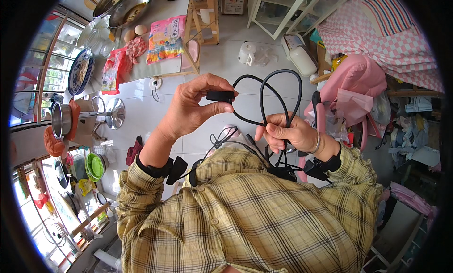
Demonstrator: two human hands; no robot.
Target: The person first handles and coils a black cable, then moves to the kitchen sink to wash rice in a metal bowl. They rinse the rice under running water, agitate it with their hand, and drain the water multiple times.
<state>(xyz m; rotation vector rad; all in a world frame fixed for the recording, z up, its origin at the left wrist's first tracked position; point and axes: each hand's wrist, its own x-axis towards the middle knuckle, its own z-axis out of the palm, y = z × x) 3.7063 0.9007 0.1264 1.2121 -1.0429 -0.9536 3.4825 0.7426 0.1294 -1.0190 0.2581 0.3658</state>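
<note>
Between the thumb and fingers of my left hand (198, 103) is a small flat black device (220, 96), held in front of my chest. A thick black cable (300, 92) runs from its right end and makes two large loops. My right hand (288, 131) grips the gathered cable below the loops; a silvery bracelet is on that wrist. Thinner black wires (244, 144) hang tangled below and between the hands. Black straps with small black boxes sit around both forearms. What the lower wires connect to is hidden against the shirt.
A table (141, 69) at the upper left holds metal bowls, eggs and a pink rice bag (166, 39). A pink chair (357, 82) stands to the right. A white kettle (247, 53) is on the tiled floor. A metal pot (61, 121) stands at the left.
</note>
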